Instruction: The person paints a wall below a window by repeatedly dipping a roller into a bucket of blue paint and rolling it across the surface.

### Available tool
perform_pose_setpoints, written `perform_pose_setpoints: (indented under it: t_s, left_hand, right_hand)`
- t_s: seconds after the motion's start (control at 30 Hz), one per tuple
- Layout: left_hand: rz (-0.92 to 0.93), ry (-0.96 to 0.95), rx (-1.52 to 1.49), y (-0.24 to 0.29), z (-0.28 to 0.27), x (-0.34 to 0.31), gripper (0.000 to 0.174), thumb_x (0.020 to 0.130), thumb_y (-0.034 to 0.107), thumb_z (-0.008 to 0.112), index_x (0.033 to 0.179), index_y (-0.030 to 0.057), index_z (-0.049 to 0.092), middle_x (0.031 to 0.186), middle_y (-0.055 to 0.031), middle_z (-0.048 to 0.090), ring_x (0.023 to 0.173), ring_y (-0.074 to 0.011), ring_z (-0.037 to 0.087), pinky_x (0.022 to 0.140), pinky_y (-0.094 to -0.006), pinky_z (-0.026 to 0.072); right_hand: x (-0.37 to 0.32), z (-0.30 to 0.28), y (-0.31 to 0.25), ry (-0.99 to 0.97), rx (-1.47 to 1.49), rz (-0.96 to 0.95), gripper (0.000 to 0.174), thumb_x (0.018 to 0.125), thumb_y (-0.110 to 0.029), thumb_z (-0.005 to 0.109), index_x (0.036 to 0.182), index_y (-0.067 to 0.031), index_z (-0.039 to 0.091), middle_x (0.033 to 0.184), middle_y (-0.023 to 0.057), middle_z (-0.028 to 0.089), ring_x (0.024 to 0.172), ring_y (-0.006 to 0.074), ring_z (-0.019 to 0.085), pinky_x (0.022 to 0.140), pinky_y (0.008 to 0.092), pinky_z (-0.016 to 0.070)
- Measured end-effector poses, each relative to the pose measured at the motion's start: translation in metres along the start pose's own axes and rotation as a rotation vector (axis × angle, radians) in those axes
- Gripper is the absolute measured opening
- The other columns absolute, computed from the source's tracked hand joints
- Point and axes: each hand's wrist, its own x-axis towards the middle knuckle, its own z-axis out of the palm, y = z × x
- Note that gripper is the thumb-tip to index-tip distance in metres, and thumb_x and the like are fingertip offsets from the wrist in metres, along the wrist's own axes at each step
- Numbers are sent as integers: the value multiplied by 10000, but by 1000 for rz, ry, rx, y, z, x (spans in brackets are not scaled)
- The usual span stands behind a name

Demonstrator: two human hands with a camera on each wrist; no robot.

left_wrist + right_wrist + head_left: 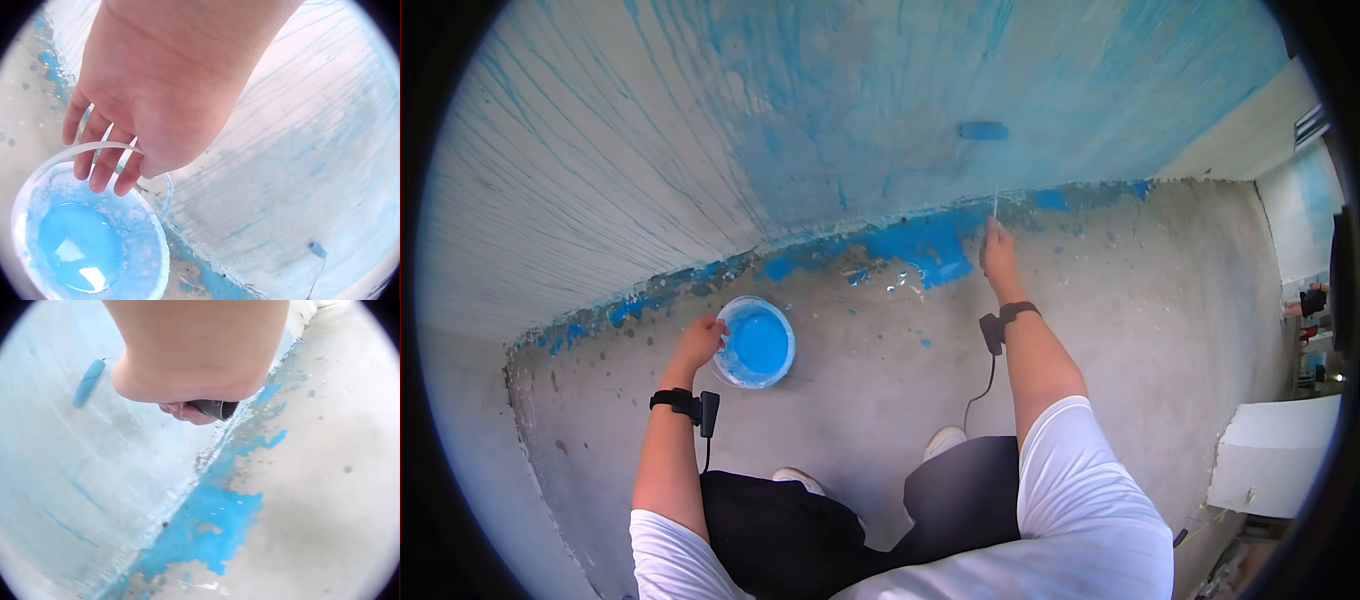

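Note:
My left hand [700, 342] [156, 94] holds the thin white handle [94, 146] of a round bucket [785, 373] [159, 265], its thumb and fingers about it. Bright blue paint [760, 343] [78, 247] lies inside the bucket. My right hand [1001, 258] [194, 362] grips the dark handle [215, 409] of a paint roller, whose blue sleeve [983, 131] [317, 250] [89, 383] is against the wall. In the right wrist view the palm and wrist hide most of the grip.
The wall [830, 110] has blue patches and drips running down it. Wet blue paint [920, 245] [219, 512] is spread on the concrete floor [1150, 300] along the wall's base. My shoes [944, 440] stand behind the bucket. A white block [1270, 450] is at the right.

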Motion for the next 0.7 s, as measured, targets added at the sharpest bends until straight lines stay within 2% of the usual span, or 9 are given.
perform_pose_setpoints:
  t_s: [0.1,0.23,0.3,0.33,0.4,0.53,0.6,0.63,0.7]
  left_hand:
    - [1,1,11,4,-1,-2,325,942,260,460,855,18,658,705,-112,655,678,-207,638,669,-349,483]
    - [2,1,7,-1,-1,1,322,939,257,462,858,18,661,700,-110,654,678,-209,638,668,-349,483]
    - [-2,2,14,-1,0,2,322,939,255,461,856,17,661,698,-109,653,677,-210,637,666,-349,482]
    - [-10,6,20,0,0,2,322,940,254,461,853,17,661,697,-108,652,675,-210,636,665,-349,481]
    - [-6,13,29,3,0,2,323,942,253,459,850,16,659,695,-108,651,673,-211,635,663,-349,480]
    - [8,10,19,-2,1,4,323,942,252,459,846,17,658,697,-106,649,671,-214,633,662,-348,479]
    - [5,7,12,-3,0,3,322,941,253,461,847,17,660,700,-106,651,672,-215,633,662,-348,480]
    - [3,4,4,-2,0,2,322,940,254,463,848,18,662,703,-107,652,672,-216,634,663,-347,480]
    - [-5,6,18,0,-1,1,322,940,255,464,850,19,663,705,-107,653,674,-217,634,665,-348,480]
  right_hand:
    - [-5,0,21,30,-181,-25,474,972,-471,455,744,-58,501,524,15,449,380,134,403,364,303,316]
    - [-1,-20,55,-42,-394,3,482,970,-480,452,754,-50,492,529,19,457,400,132,426,378,303,333]
    - [3,-24,60,43,-489,-126,486,959,-489,469,769,-44,511,540,25,471,412,134,443,388,302,346]
    - [2,-20,48,43,-490,-125,486,959,-489,469,769,-44,511,540,25,471,412,134,443,388,302,346]
    - [-5,-9,11,-32,-189,-23,497,952,-498,475,827,-24,555,558,32,490,431,142,463,404,304,363]
    - [-4,-10,41,-7,-315,-15,480,963,-480,463,859,-25,573,566,32,493,429,145,462,398,299,360]
    - [-5,-21,48,-58,-459,21,492,957,-458,481,926,18,604,670,178,592,666,313,591,644,402,449]
    - [-7,-21,40,-58,-459,21,492,957,-458,481,926,18,604,670,178,592,666,313,591,644,402,449]
    - [-12,-17,17,38,-490,-298,482,969,-442,468,933,24,587,583,81,527,551,193,540,523,342,409]
